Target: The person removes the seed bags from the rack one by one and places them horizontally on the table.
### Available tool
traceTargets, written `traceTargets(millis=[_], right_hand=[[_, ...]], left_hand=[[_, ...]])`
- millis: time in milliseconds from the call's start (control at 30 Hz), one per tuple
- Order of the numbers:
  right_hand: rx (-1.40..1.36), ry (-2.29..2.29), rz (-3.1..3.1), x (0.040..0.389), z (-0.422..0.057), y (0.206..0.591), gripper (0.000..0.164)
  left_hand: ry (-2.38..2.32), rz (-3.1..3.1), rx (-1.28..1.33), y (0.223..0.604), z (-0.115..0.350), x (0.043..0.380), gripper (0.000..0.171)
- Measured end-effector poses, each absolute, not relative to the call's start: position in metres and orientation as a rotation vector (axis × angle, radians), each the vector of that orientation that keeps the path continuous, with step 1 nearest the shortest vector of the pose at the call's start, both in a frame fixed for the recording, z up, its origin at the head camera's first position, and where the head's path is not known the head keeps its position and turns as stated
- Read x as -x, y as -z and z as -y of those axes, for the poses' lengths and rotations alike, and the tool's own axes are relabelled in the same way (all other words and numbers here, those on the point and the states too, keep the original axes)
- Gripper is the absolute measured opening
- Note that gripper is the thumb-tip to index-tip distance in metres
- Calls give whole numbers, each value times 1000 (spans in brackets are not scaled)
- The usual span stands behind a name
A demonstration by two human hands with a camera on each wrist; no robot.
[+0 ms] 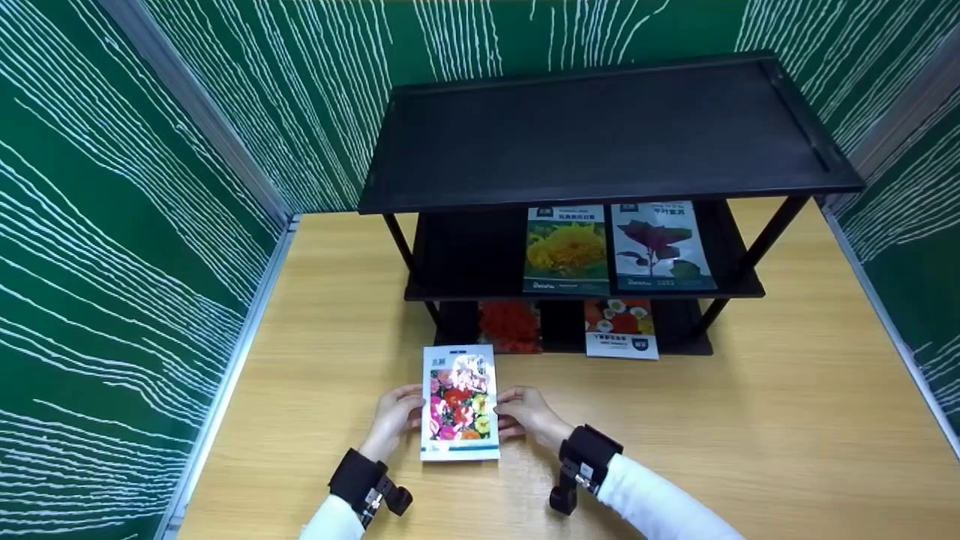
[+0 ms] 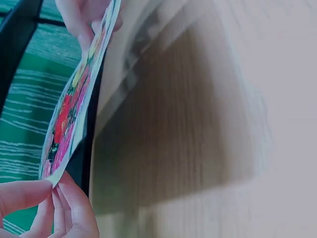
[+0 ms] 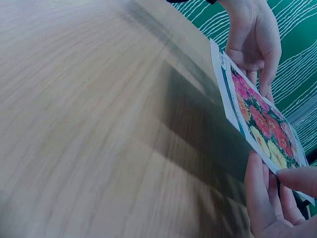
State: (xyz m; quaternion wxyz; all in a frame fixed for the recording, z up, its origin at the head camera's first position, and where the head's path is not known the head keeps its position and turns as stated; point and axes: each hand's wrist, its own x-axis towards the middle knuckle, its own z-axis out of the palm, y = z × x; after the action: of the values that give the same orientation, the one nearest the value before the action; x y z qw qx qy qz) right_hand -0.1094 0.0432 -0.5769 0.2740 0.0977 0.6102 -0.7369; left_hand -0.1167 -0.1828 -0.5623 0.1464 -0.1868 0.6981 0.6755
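Observation:
Between both hands is a flower seed packet [image 1: 459,405], white with a photo of pink, red and yellow blooms. My left hand [image 1: 395,417] pinches its left edge, and my right hand [image 1: 529,415] pinches the right edge. In the left wrist view the packet [image 2: 74,104] is raised above the table, casting a shadow, with the left thumb and fingers on its near edge. The right wrist view shows the right thumb on top of the packet [image 3: 267,121] and the fingers beneath.
A black three-tier shelf [image 1: 600,135] stands behind. Its middle tier carries a yellow-flower packet [image 1: 566,251] and a purple-leaf packet [image 1: 660,244]. On the bottom tier lie a red-flower packet [image 1: 510,326] and a mixed-flower packet [image 1: 621,328]. Green walls [image 1: 97,225] enclose the wooden table [image 1: 787,420].

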Motion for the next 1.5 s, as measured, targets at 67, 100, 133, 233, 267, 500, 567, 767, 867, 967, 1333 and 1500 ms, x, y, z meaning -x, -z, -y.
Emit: traceTargets(millis=[67,100,133,233,267,500,567,767,867,967,1333,1500], right_hand=[[-268,1980,-1639,110,-42,578,22],[-273,1978,-1638,110,-42,579,22],[-275,1977,-1637,110,-41,580,21],[-282,1979,-1632,109,-39,578,20],[-281,1979,-1633,109,-39,577,20],[-266,1946,-1655,107,-34,568,22],[-272,1945,-1659,108,-33,573,20],[-311,1927,-1714,110,-28,588,16],[-322,1916,-1753,109,-26,591,14],[-315,1908,-1800,108,-24,592,12],[-279,1848,-1932,106,-23,591,10],[-240,1778,-2030,106,-23,591,9]], left_hand=[[-1935,-2024,538,564,183,117,36],[-1931,-2027,542,564,184,117,35],[-1923,-2035,549,565,184,118,35],[-1911,-2046,558,566,185,118,35],[-1904,-2050,559,566,186,118,35],[-1869,-2069,591,570,189,115,34],[-1859,-2086,591,572,189,114,34],[-1842,-2155,559,576,189,113,33],[-1839,-2189,545,579,189,113,32],[-1814,-2238,532,581,188,114,31],[-1624,-2463,473,584,183,114,26],[-1498,-2634,395,587,179,112,23]])
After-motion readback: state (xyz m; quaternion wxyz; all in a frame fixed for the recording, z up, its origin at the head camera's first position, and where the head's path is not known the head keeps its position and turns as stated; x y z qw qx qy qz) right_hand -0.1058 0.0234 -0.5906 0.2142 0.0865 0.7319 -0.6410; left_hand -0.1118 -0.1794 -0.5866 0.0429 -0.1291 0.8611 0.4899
